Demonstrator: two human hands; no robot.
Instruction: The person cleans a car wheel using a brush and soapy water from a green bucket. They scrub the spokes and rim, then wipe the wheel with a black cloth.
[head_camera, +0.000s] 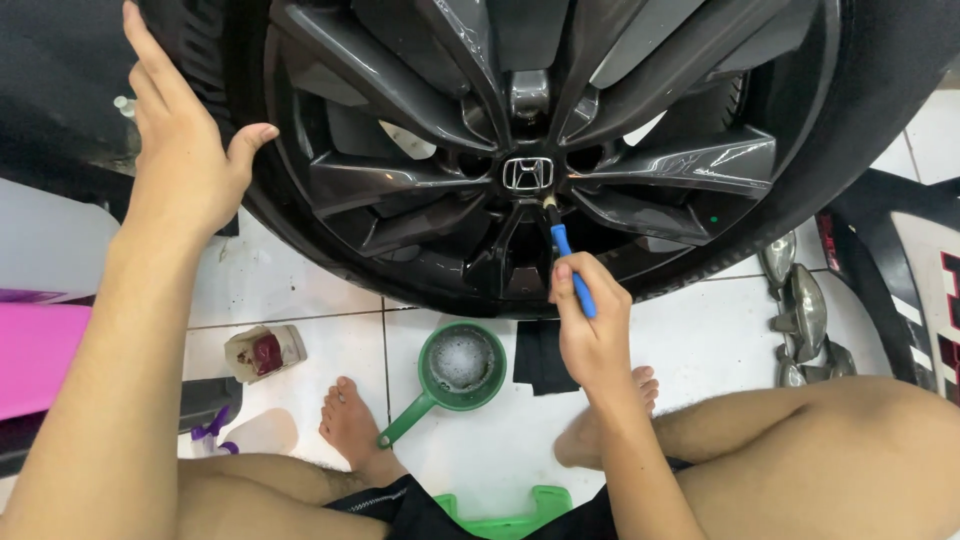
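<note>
One green stool (505, 500), only its rim showing at the bottom edge between the person's knees. Two bare feet: one (352, 425) at lower centre-left, one (600, 425) at lower centre-right, both flat on the white tiled floor (700, 340). One green dipper (455, 368) between the feet, its bowl holding foam, its handle pointing down-left. One small container (263, 352) with dark red contents, left of the dipper and apart from it. One purple spray bottle (240, 432) at lower left, partly hidden by the left forearm. One pink object (40, 355) at the left edge. One dark cloth (540, 355) on the tiles just under the tyre. Right hand (592, 330), centre: fingers closed round the blue handle of one brush (568, 252), whose tip touches the rim just below the hub cap (528, 174). Left hand (185, 150), upper left: open, fingers spread, palm laid against the tyre (870, 130), holding nothing. One dark multi-spoke wheel (520, 140) fills the top centre, standing upright on the floor. Several chrome parts (800, 315) lie in a cluster at centre-right, beside one dark body panel (900, 270) at the right edge. Open tile lies between dipper and right foot and to the right of the brush hand; the left side is crowded.
</note>
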